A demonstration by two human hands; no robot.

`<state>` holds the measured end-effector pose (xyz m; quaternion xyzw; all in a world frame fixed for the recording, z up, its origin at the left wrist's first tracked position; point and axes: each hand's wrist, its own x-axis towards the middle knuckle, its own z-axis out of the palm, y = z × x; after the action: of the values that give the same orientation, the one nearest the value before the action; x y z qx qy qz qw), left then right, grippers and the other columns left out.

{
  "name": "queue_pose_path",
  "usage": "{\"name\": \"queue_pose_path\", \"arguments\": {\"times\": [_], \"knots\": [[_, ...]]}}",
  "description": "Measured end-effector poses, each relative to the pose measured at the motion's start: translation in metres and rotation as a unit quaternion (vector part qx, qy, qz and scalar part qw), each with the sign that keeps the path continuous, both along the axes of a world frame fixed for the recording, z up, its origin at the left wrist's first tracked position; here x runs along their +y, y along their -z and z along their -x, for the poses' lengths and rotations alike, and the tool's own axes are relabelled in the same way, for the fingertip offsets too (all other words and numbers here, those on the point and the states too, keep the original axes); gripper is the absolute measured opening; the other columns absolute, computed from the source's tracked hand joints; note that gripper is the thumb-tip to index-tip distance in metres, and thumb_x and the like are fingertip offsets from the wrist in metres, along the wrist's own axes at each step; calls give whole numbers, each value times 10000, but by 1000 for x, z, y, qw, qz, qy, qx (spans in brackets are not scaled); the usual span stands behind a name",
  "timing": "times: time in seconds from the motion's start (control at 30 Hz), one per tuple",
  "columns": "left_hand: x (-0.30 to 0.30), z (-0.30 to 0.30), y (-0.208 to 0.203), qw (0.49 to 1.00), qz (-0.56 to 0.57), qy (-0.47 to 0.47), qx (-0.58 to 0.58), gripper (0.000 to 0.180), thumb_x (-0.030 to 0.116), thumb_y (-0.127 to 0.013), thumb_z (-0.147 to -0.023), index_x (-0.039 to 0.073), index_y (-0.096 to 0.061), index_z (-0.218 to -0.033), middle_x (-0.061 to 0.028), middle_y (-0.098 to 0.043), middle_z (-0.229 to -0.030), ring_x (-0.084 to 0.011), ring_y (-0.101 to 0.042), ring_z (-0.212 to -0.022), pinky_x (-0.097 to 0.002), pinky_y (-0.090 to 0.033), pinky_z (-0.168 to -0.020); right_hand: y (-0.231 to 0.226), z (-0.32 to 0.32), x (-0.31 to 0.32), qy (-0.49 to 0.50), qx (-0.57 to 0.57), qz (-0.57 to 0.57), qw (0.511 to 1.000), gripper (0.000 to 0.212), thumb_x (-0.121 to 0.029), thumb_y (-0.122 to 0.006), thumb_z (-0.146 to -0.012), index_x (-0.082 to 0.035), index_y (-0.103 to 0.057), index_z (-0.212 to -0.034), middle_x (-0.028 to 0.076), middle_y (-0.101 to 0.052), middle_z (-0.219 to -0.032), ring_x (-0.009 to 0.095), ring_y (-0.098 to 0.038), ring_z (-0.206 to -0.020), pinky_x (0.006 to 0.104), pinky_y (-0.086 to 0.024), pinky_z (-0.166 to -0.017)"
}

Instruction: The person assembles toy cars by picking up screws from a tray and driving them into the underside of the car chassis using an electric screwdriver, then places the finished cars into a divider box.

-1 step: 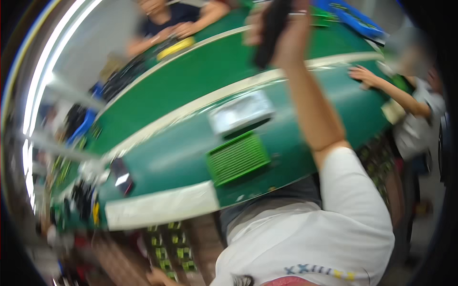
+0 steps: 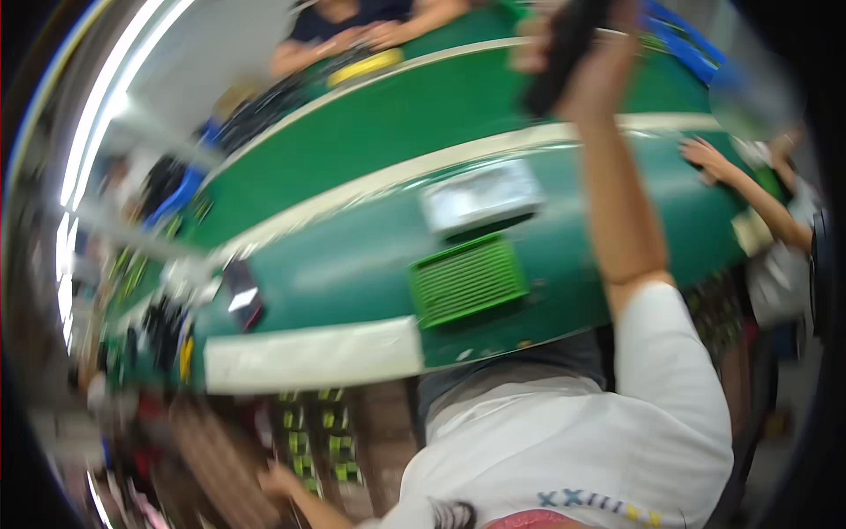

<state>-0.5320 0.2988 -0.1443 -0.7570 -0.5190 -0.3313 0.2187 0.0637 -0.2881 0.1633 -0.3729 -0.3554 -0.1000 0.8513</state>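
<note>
My right hand (image 2: 604, 84) is raised over the far part of the green table, smeared by motion. It is closed on a long black object (image 2: 568, 57) whose kind I cannot make out. At the lower left, my left hand (image 2: 280, 482) is low, below the table edge, beside a brown board (image 2: 220, 458). Its fingers are too blurred to show whether they grip the board. In front of me on the table lies a green ribbed tray (image 2: 467, 280). Just beyond it sits a shiny white, box-like tray (image 2: 483, 198).
A white sheet (image 2: 313, 354) lies along the near table edge, with a dark phone-like object (image 2: 242, 295) farther left. Below are rows of small green parts (image 2: 300, 443). A co-worker's hand (image 2: 705, 157) rests on the table at right; another person's hands (image 2: 374, 40) work across it.
The whole view has shifted, so the table and trays appear farther right and slightly higher. More of my left forearm shows. My right hand still holds the black object aloft.
</note>
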Motion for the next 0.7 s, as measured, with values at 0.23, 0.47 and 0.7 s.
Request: {"name": "queue_pose_path", "arguments": {"times": [0.23,0.47,0.7], "knots": [[-54,-223,-138,930,69,324,-157,368,198,-701,-829,-2,-560,-1103,-243,-460,-1328,-406,-422,-1252,-474,-345,-1044,-13,-15,-29,-5,3,35,999,748,-674,-358,-852,37,-546,-991,120,-535,-839,208,-493,-718,322,-393,-664],[-95,-367,-125,933,262,228,-94,1166,551,-811,-642,-120,-234,-1402,-340,-418,-1342,-443,-398,-1283,-469,-317,-1092,-18,5,-8,-42,29,34,998,782,-711,-396,-812,44,-532,-966,115,-481,-786,219,-455,-686,330,-364,-694],[-61,-372,-123,943,249,187,-114,1048,441,-746,-729,-120,-193,-1420,-335,-410,-1353,-428,-394,-1291,-423,-325,-1098,-23,12,-15,-34,36,28,998,776,-702,-351,-831,35,-551,-963,112,-492,-769,219,-460,-673,332,-359,-683]]}}
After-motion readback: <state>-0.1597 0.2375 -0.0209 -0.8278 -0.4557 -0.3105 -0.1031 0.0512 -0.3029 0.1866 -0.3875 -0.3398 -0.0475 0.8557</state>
